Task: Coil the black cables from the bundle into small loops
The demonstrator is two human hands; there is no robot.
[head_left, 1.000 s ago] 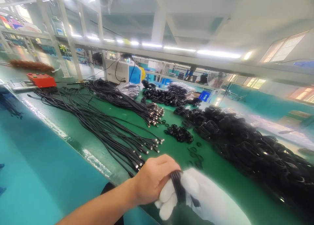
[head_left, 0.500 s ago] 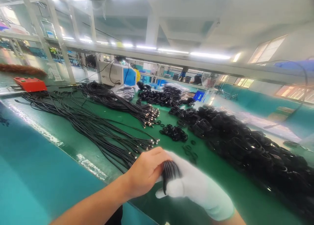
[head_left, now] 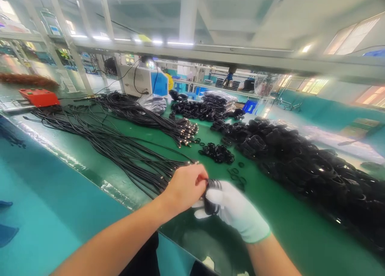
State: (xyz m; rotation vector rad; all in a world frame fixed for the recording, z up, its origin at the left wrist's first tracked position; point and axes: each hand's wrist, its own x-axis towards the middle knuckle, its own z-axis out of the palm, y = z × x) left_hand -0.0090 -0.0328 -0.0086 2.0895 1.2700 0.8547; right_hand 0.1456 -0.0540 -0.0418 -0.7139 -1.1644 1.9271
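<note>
A coil of black cable is gripped in my right hand, which wears a white glove. The gloved thumb lies across the coil's loops, and other gloved fingers show below it. Bare and bent, my left hand is at the coil's upper left side, with thumb and fingers pinched together against it. What exactly lies between those fingertips is hidden. Beyond the hands, small black rings lie heaped on the green mat, with a few loose ones nearer. Straight black cables with metal plugs extend leftward.
Many coiled black cables form a long pile on the right. Behind lie another cable bundle, more coils and bagged goods. A red control box and a white-and-blue machine stand left; a shelf rail crosses above.
Both hands have shifted slightly up with the coil. My gloved hand has turned, its thumb now higher across the loops, and my left fingers have moved to the coil's top. The camera view tilted slightly.
</note>
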